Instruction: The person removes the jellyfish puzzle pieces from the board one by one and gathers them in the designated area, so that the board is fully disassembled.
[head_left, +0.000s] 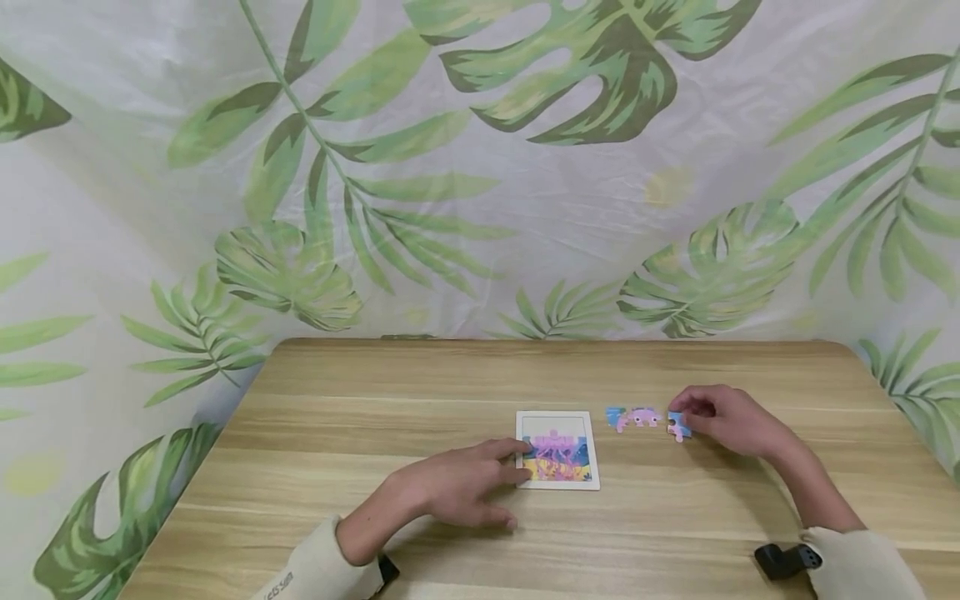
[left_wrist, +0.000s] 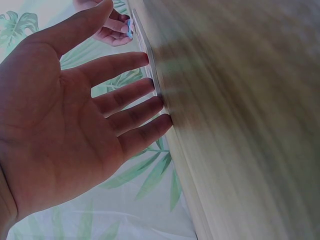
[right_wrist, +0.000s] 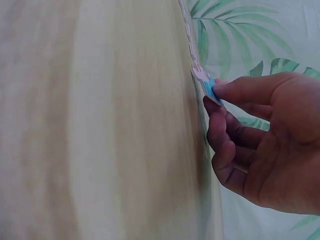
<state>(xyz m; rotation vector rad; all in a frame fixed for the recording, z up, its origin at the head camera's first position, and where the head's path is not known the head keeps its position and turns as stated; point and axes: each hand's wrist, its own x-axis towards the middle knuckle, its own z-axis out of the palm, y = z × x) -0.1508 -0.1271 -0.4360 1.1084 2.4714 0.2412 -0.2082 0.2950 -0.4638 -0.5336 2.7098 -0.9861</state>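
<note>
A white-framed jigsaw puzzle (head_left: 558,457) lies on the table, its lower part filled with a pink, blue and yellow sea picture and its upper part bare white. My left hand (head_left: 467,483) rests its straight fingertips on the frame's left side; in the left wrist view the palm (left_wrist: 65,120) shows with fingers spread. Right of the frame, my right hand (head_left: 723,417) pinches a blue and pink puzzle piece (head_left: 679,425) between thumb and fingers. The right wrist view shows this piece (right_wrist: 207,82) tilted, one edge close over the table.
Between the frame and my right hand lie a blue and pink piece (head_left: 617,417) and a pink piece with eyes (head_left: 645,417). The wooden table (head_left: 375,392) ends at a leaf-patterned cloth (head_left: 450,250). Each wrist bears a black device (head_left: 786,560).
</note>
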